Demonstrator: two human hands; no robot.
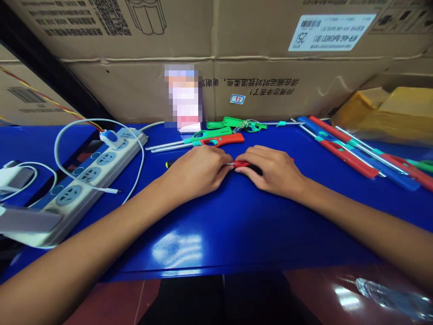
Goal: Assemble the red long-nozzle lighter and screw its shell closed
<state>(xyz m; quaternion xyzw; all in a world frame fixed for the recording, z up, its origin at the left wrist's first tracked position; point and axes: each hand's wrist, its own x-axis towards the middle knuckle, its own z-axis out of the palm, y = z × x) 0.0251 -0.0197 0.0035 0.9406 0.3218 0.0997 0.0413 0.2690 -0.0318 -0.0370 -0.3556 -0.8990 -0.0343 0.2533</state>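
My left hand (203,170) is closed around a screwdriver. Its black handle (172,163) with a yellow end sticks out on the left, and a thin metal shaft shows at the fingertips. That shaft meets a red plastic lighter casing (241,164) with a dark part, which my right hand (275,171) grips from above. My fingers cover most of both things, so the exact contact is hidden. Just behind the hands lie an orange-red long-nosed lighter (230,139) and a green one (206,135). Loose green casing parts (233,122) are further back.
On the right of the blue table (216,234) lie several red, blue and green long-nosed lighters (352,155). A white power strip (111,158) with cables stands at left. A lit phone (185,101) leans against a cardboard box (142,90). A plastic bottle (392,298) is below the table edge.
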